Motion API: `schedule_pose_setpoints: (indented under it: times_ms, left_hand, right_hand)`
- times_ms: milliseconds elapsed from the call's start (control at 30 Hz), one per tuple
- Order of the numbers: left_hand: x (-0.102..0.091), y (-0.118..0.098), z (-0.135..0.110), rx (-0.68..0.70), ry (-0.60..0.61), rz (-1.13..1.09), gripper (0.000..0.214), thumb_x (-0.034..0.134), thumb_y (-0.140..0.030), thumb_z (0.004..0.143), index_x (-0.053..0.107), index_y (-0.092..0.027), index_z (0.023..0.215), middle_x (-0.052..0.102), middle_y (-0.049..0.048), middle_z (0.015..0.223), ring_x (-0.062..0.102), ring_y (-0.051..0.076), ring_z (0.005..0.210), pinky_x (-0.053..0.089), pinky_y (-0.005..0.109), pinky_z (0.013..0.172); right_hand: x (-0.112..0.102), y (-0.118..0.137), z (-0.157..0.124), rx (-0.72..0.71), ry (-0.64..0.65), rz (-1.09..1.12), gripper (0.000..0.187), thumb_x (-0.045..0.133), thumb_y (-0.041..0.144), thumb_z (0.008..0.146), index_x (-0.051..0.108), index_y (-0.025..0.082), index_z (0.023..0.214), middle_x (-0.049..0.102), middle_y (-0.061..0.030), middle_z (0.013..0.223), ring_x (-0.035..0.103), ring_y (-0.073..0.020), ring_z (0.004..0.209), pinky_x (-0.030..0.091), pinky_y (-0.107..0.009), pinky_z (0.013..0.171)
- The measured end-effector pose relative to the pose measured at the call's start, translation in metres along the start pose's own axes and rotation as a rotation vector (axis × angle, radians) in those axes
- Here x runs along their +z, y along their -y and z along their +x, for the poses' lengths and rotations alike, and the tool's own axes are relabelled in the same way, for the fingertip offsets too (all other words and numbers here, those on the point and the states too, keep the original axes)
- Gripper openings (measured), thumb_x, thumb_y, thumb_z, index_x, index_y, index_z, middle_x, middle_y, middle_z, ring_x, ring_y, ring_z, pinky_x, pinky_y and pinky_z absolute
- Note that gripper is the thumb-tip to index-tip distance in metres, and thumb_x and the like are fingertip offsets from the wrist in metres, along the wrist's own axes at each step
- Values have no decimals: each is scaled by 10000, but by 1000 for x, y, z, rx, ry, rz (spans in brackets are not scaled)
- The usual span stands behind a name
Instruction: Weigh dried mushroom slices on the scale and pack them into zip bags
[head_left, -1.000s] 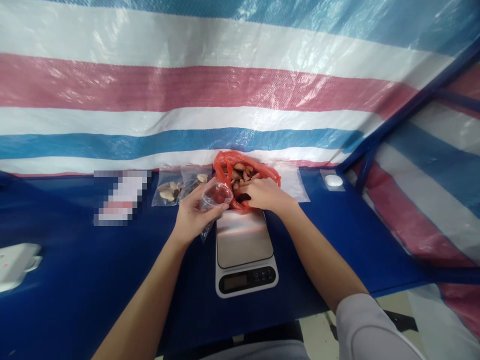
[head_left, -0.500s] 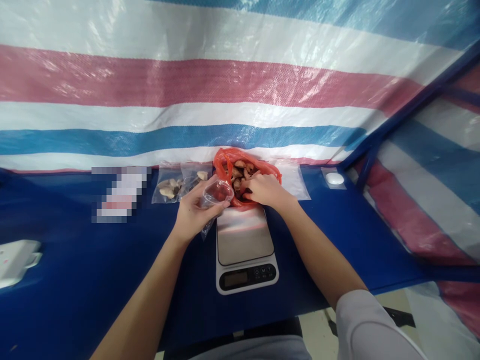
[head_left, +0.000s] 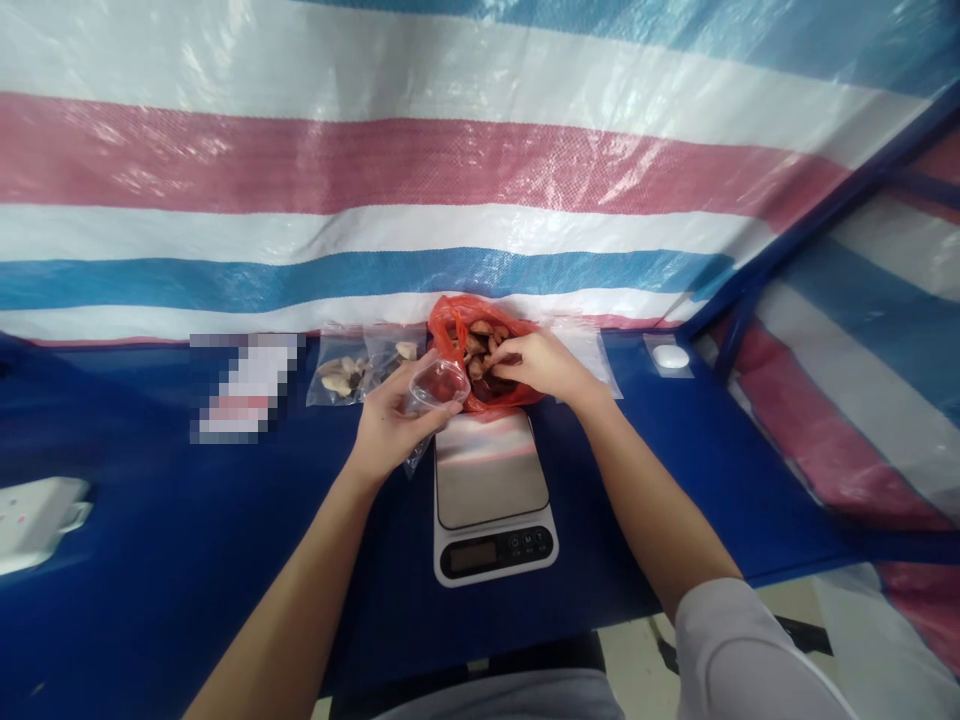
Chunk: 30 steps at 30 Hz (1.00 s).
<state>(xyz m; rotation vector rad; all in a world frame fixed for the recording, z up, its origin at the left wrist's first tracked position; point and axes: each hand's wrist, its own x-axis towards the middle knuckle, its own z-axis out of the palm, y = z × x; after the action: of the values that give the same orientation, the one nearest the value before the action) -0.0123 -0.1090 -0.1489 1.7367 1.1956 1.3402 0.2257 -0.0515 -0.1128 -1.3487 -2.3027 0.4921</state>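
Observation:
My left hand (head_left: pixel 394 415) is closed around a clear plastic cup (head_left: pixel 439 383), its open rim tilted toward the bag. Beside the cup, an open red plastic bag (head_left: pixel 448 318) holds many brown dried mushrooms (head_left: pixel 480 345). My right hand (head_left: pixel 536 362) reaches over the bag's right side, thumb and fingers pinched together among the mushrooms; its fingertips are partly hidden. Just in front of the bag lies a white kitchen scale (head_left: pixel 491 490) with a metal plate and a dark display.
Clear bags with pale dried pieces (head_left: pixel 341 375) lie left of the red bag. Another clear bag (head_left: pixel 600 365) is on the right, near a small packet with a white oval item (head_left: pixel 670 357). A white power strip (head_left: pixel 37 520) sits far left on the blue table (head_left: pixel 225 560). Striped sheeting rises behind.
My right hand has drawn slightly up and to the right in the bag, its fingers now nearer together and more visible. The left hand keeps the cup in nearly the same place.

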Motion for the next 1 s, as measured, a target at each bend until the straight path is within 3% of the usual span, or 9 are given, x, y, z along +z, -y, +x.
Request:
schedule_pose_setpoints:
  times_ms: [233,333,500,767,1000]
  left_hand:
    - [0,1,1,94,45,48,678,852,-516,720,703,-194,1298,724,133,1280,666,322,1210,488,472,1118]
    - [1,4,0,99,65,71,683,855,-509,719,699,-199,1307,730,136,1263,673,322,1195,492,483,1110]
    - [2,4,0,152,78,87,707,865,-488,715,682,-189,1328,730,142,1261,671,318,1191,507,473,1083]
    - [5,-1,0,207,94,86,638,841,-458,752,691,-182,1307,729,137,1269,677,315,1189,518,459,1070]
    - [5,-3,0,164,90,105,632,839,-500,741,707,-195,1278,732,126,1265,672,323,1194,508,477,1082]
  right_hand:
    - [-20,15,-10,-78,-63,255,194,646,261,893,815,203,968,805,-22,988,741,-186,921,536,-286,882]
    - [-24,35,-14,-98,-36,205,210,637,278,913,812,220,1012,802,-17,1005,734,-192,968,526,-299,912]
    - [-19,62,-16,-91,-17,66,194,652,228,909,818,245,1009,798,-2,945,707,-154,851,494,-251,816]
    - [-7,75,-15,-67,-3,-162,235,586,216,941,816,262,960,763,6,829,639,-159,752,412,-276,700]
    - [-10,82,-14,-72,109,-187,236,574,315,991,801,280,1042,784,2,970,677,-187,888,455,-268,777]
